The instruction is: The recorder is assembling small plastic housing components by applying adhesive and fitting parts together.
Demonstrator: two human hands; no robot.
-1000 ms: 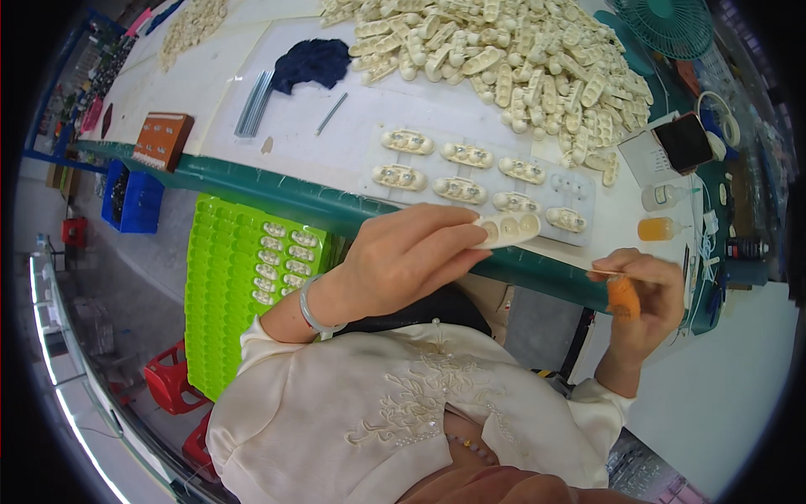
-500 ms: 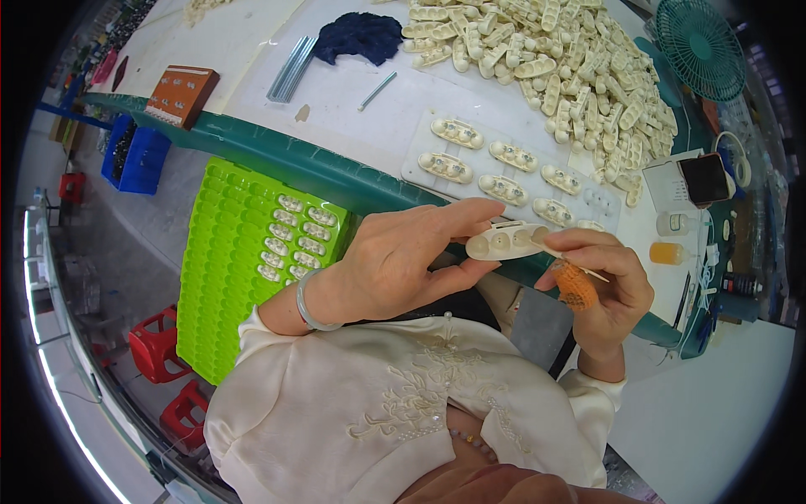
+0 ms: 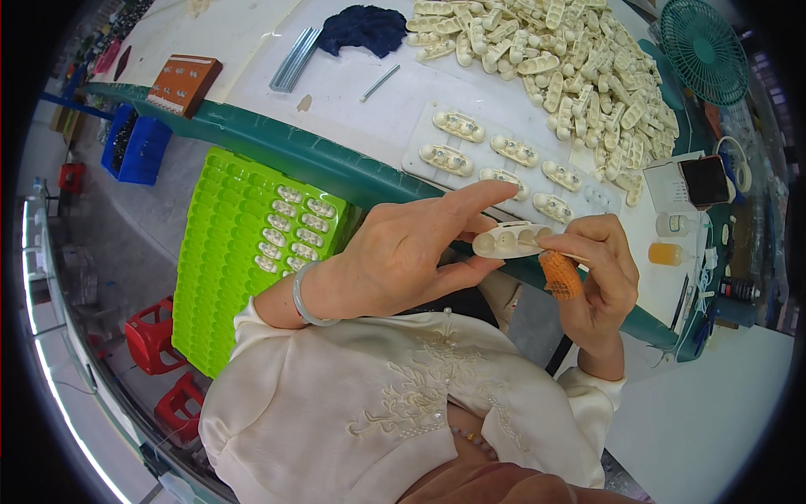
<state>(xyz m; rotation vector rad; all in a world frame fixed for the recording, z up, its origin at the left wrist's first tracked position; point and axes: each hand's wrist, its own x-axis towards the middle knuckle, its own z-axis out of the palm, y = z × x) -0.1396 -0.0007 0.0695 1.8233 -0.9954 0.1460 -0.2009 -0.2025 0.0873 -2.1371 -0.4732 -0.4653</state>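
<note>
My left hand [image 3: 403, 252] pinches a small cream plastic part [image 3: 509, 241] with round hollows, held in front of my chest just below the table edge. My right hand [image 3: 598, 267] touches the right end of that part with its fingertips and grips an orange ribbed piece [image 3: 559, 275] against the palm. Just beyond the hands, a white holder plate [image 3: 432, 134] on the table carries several similar cream parts set in rows.
A large heap of cream parts [image 3: 571, 59] lies at the table's far right. A bright green tray [image 3: 227, 252] with several parts sits at my left, below the green table edge [image 3: 277, 143]. A teal fan [image 3: 705, 46], phone [image 3: 703, 180] and small orange bottle [image 3: 669, 254] stand right.
Both hands came together and drew back from the holder plate toward my chest. The right hand, earlier apart at the right, now touches the cream part held in the left.
</note>
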